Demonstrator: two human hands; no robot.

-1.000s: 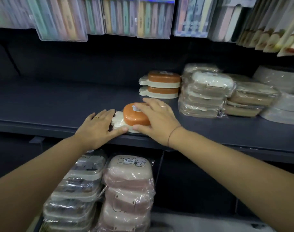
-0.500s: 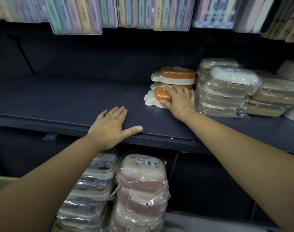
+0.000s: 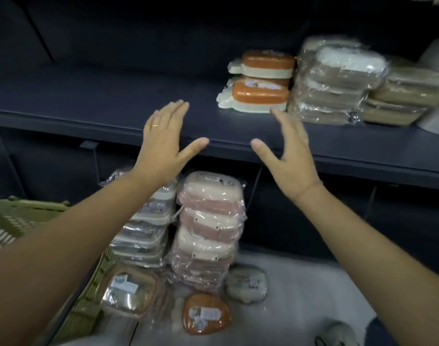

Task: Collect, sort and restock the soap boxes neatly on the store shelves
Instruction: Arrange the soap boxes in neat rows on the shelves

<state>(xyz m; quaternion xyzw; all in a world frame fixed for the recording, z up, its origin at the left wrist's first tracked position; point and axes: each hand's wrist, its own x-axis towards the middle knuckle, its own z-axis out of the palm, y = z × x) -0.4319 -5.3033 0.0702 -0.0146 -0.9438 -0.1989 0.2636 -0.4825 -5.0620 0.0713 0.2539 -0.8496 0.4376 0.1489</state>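
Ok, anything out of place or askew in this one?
Yes: one orange soap box lies loose on the floor, away from the orange boxes on the shelf; a grey box and a brown box lie loose beside it.

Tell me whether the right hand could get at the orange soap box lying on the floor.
Probably yes. The right hand is open and empty by the shelf edge, and the orange soap box lies bare on the floor in front of the pink stack, nothing over it.
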